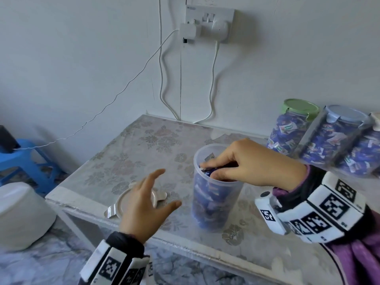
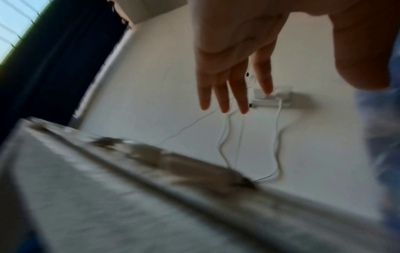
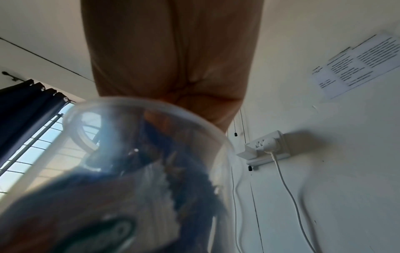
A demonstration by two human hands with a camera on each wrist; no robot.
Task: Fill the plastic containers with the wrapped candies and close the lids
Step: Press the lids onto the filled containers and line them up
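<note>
A clear plastic container (image 1: 216,204) stands open at the middle of the table, nearly full of blue wrapped candies (image 1: 205,212). My right hand (image 1: 213,170) reaches into its mouth from the right, fingers and thumb curled round a few blue candies at the top. The right wrist view shows the container rim (image 3: 155,109) and a blurred candy wrapper (image 3: 108,214) close up. The container's round whitish lid (image 1: 116,204) lies flat on the table to the left. My left hand (image 1: 167,188) hovers over the lid with spread fingers (image 2: 225,89), holding nothing.
Three closed jars full of candies stand at the back right: one with a green lid (image 1: 296,128), one with a grey-blue lid (image 1: 333,138), one cut off by the frame (image 1: 366,159). A white tub (image 1: 22,214) and blue stool (image 1: 26,161) sit left of the table. Cables hang from a wall socket (image 1: 209,23).
</note>
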